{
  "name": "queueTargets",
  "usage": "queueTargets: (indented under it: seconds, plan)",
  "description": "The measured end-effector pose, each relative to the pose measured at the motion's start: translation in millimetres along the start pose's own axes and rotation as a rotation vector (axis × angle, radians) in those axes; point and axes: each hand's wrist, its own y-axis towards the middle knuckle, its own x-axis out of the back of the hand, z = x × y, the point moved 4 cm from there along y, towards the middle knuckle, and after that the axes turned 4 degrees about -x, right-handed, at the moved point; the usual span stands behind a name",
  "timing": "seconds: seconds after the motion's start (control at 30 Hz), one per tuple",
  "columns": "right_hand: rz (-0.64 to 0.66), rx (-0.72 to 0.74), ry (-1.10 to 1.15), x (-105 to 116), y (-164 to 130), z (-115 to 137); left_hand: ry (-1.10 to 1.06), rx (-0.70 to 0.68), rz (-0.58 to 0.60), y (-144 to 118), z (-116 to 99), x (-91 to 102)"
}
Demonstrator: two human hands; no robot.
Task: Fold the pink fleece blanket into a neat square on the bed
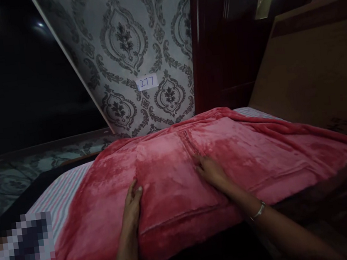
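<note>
A pink plush blanket (251, 154) lies spread across the bed, with a pillow-shaped bulge (166, 181) under it in the middle. My left hand (133, 203) rests flat against the left side of that bulge, fingers together and pointing up. My right hand (211, 171) lies palm down on the blanket at the bulge's right side, fingers spread. Each wrist wears a bangle. Neither hand grips the fabric.
A striped bedsheet (61, 193) shows at the left of the blanket. Behind the bed stands a patterned wall with a paper label reading 277 (147, 82), a dark wooden door (223, 45) and a brown headboard (313, 64) at the right. A blurred patch covers the lower left.
</note>
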Motion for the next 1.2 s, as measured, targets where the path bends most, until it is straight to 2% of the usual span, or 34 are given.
queueTargets:
  seconds: [0.3, 0.4, 0.47, 0.6, 0.83, 0.9, 1.03, 1.1, 1.2]
  plan:
    - [0.035, -0.014, -0.031, -8, 4, 1, 0.045, -0.005, 0.019, 3, 11, 0.9]
    - [-0.016, 0.011, 0.004, -10, 3, 0, 0.03, 0.006, 0.027, 2, 12, -1.1]
    - [-0.039, 0.003, 0.016, -12, 2, -3, 0.021, -0.004, 0.031, 2, 11, -3.6]
    - [0.0, -0.046, 0.004, -15, 1, -9, 0.026, -0.039, 0.054, 2, 4, -9.3]
    - [0.055, 0.022, 0.0, -8, -15, -5, -0.036, 0.048, 0.114, -15, 3, -4.8]
    - [0.1, 0.01, -0.033, -12, -25, -6, 0.039, 0.009, 0.118, -24, 5, -1.4]
    - [0.114, -0.002, -0.067, -22, -36, -11, 0.223, -0.167, 0.116, -32, 7, 0.5]
    - [0.126, 0.0, -0.065, -21, -37, -11, 0.235, -0.183, 0.133, -32, 9, 0.1]
    - [0.149, -0.012, -0.099, -7, -36, -3, 0.213, -0.172, 0.137, -29, 10, 1.4]
